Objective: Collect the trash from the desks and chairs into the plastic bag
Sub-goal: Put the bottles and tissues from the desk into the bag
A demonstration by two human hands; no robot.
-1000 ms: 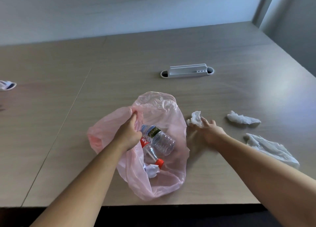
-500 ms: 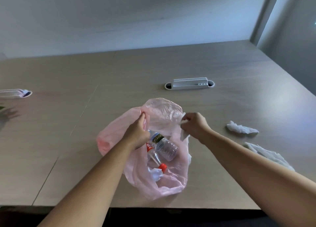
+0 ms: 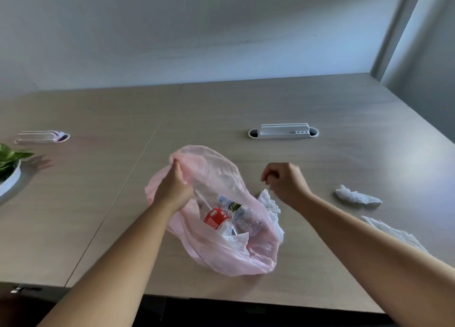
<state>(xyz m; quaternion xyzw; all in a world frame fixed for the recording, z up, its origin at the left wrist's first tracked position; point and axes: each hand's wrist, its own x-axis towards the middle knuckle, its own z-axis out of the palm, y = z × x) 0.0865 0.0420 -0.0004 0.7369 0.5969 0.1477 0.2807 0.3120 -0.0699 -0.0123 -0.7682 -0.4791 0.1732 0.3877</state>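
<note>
A thin pink plastic bag [image 3: 221,257] lies open on the wooden desk [image 3: 344,159]. Inside it are a clear bottle [image 3: 243,216], a red-labelled bottle [image 3: 215,217] and some white scraps. My left hand [image 3: 172,189] grips the bag's far rim and holds the mouth up. My right hand [image 3: 285,181] hovers just right of the bag, its fingers curled with nothing in them. A crumpled white tissue [image 3: 270,205] hangs at the bag's right rim, just below that hand. Two more white tissues [image 3: 357,197] [image 3: 394,230] lie on the desk to the right.
A white cable-port cover [image 3: 283,131] sits behind the bag and another cable-port cover [image 3: 41,136] at the far left. A potted plant [image 3: 9,159] stands at the left edge. The desk's front edge runs just below the bag. Walls close off the back and right.
My right hand picked up the tissue right of the bag, carried it to the bag's mouth and let it go at the right rim. The left hand kept hold of the bag.
</note>
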